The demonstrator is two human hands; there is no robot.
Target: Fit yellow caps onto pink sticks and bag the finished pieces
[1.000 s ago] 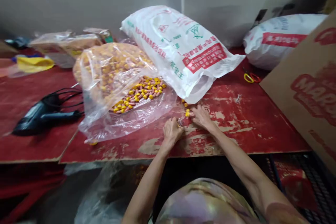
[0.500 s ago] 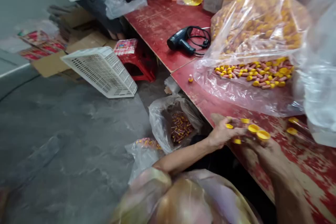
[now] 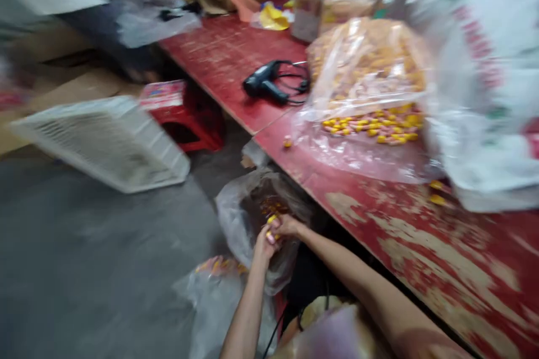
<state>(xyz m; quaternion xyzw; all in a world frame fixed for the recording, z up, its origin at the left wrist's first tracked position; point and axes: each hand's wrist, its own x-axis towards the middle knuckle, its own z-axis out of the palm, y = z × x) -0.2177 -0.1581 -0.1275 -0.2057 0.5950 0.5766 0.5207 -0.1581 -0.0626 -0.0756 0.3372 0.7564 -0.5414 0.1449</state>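
Both my hands are down below the table edge, over the mouth of a clear plastic bag (image 3: 240, 219) on the floor that holds small yellow-capped pieces. My left hand (image 3: 264, 244) and my right hand (image 3: 286, 225) are cupped together around several yellow-capped pieces (image 3: 272, 219). The picture is blurred by motion, so the fingers are hard to make out. On the red table (image 3: 421, 247) lies a large clear bag (image 3: 370, 90) full of the same yellow and pink pieces, with a spill of them at its open mouth.
A white printed sack (image 3: 484, 78) lies at the right of the table. A black heat gun (image 3: 263, 83) with its cord rests further back. On the floor are a white slatted crate (image 3: 105, 143), a red stool (image 3: 185, 112) and a second small bag (image 3: 219, 269).
My hands have dropped from the table edge, carrying the yellow-capped pieces, down to the bag on the floor. The view has swung slightly right and down.
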